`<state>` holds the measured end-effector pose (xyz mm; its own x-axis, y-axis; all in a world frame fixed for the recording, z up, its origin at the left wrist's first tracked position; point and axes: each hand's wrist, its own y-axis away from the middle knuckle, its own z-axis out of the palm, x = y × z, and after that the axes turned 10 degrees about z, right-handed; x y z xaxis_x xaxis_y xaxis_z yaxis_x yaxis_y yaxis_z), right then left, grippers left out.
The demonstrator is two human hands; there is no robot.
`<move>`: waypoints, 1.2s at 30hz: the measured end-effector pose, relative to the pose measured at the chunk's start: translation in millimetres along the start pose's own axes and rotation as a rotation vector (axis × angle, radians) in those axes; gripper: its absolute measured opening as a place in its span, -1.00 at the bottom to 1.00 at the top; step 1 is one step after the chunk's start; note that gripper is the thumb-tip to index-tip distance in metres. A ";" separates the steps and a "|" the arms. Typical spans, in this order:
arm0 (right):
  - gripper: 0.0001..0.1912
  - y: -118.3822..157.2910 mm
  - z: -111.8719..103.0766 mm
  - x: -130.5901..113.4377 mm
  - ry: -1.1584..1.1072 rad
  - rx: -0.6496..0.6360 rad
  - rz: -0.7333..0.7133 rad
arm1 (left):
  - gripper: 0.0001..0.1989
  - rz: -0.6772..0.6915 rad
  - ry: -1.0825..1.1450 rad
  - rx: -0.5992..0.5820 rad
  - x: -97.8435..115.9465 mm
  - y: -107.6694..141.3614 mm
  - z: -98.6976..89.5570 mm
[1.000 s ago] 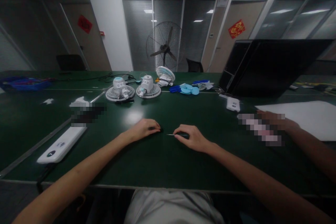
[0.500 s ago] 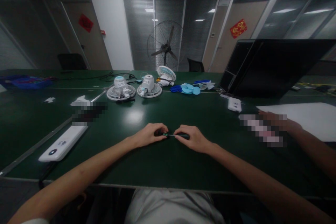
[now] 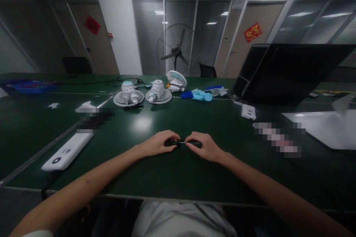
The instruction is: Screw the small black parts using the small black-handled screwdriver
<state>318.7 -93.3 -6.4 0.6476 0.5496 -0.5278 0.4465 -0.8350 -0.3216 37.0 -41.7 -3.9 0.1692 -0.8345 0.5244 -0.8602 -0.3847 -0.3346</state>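
Observation:
Above the green table [image 3: 144, 177], my left hand [image 3: 161, 143] is closed round a small dark part [image 3: 174, 143], mostly hidden by the fingers. My right hand [image 3: 205, 146] grips a screwdriver [image 3: 197, 143] with a black handle. Its thin metal shaft points left, and the tip is at the dark part. Both hands are close together near the middle of the view, with a narrow gap between the fingertips.
Behind my hands stand white fans [image 3: 128, 98], blue fan blades [image 3: 202, 94] and a blue glove [image 3: 186, 94]. At left lies a white power bank [image 3: 67, 150], at right a smaller one [image 3: 248, 112], white sheets [image 3: 328, 127] and a monitor [image 3: 297, 72].
Another person's hand and forearm at the right have left the view, and a white sheet there is now lifted. My hands have hardly moved.

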 end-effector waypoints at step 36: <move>-0.76 2.7 -2.9 4.6 -0.051 -0.049 0.033 | -0.60 -0.705 -0.548 0.348 -141.9 124.1 -139.6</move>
<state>324.7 -93.0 -7.4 0.6312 0.5183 -0.5770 0.4556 -0.8498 -0.2650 -160.9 84.1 -10.6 0.8708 -0.4010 0.2844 -0.2985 -0.8910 -0.3422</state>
